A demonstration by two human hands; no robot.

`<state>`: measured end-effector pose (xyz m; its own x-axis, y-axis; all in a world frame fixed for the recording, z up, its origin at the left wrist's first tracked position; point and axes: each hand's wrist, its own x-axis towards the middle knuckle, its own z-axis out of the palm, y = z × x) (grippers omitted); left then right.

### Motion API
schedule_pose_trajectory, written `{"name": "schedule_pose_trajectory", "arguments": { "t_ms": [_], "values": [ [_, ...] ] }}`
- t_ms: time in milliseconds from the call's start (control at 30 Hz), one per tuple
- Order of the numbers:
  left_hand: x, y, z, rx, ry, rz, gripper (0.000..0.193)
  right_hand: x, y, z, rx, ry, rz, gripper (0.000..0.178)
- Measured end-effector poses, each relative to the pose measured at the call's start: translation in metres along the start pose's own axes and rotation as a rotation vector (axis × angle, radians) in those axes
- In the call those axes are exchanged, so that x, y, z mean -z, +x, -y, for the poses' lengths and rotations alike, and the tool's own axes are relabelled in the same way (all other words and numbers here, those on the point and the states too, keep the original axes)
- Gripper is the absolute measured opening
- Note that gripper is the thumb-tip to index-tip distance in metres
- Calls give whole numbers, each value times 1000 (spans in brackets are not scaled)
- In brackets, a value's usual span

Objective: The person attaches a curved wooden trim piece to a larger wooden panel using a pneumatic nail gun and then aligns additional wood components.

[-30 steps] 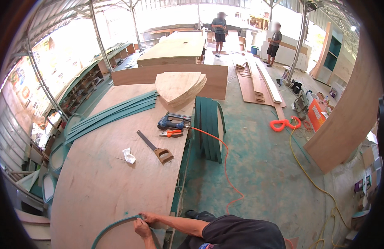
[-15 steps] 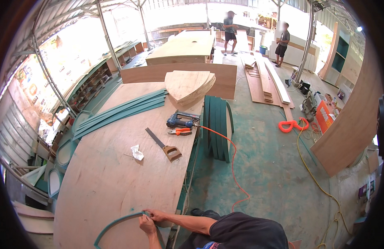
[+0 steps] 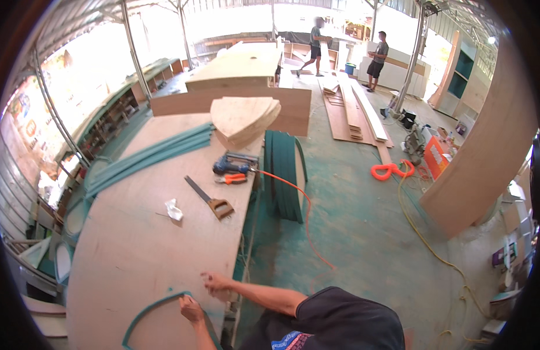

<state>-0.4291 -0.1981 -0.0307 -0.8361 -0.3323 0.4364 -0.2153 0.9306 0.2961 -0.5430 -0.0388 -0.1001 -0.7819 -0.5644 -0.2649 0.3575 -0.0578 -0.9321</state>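
My left hand (image 3: 191, 309) is closed on the green edge strip (image 3: 142, 315) at the pointed corner of a curved wooden panel at the table's near end. My right hand (image 3: 216, 283) is just beyond that corner, over the tabletop, with its fingers apart and slightly blurred; nothing shows in it. Farther along the table lie a handsaw (image 3: 207, 195) with a brown handle, orange-handled pliers (image 3: 232, 178) and a blue air nailer (image 3: 232, 165). A crumpled white paper (image 3: 174, 210) rests left of the saw.
Green strips (image 3: 150, 153) and stacked pointed wooden panels (image 3: 243, 116) occupy the table's far part. Green-edged panels (image 3: 284, 175) stand against its right side. An orange hose (image 3: 308, 210) trails onto the floor, and a yellow hose (image 3: 424, 239) runs farther right. Two people stand in the background.
My right hand has come off the panel's corner and moved away over the table, its fingers spreading. My left hand stays at the corner. The view has turned slightly right.
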Motion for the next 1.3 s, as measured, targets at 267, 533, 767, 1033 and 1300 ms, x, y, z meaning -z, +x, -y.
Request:
{"name": "schedule_pose_trajectory", "arguments": {
  "t_ms": [267,533,767,1033,1300],
  "values": [
    [4,-9,0,70,-8,45,12,191,-29,121,222,8,-560,28],
    [24,-4,-20,90,79,-10,5,344,79,223,534,-869,-874,36],
    [25,-15,-16,155,68,62,19,433,185,242,396,-1441,-596,60],
    [40,-9,-39,266,144,70,6,416,198,268,-29,-1670,-524,78],
    [36,-2,-28,190,83,12,22,352,121,319,129,-1388,-822,47]
  ]
}}
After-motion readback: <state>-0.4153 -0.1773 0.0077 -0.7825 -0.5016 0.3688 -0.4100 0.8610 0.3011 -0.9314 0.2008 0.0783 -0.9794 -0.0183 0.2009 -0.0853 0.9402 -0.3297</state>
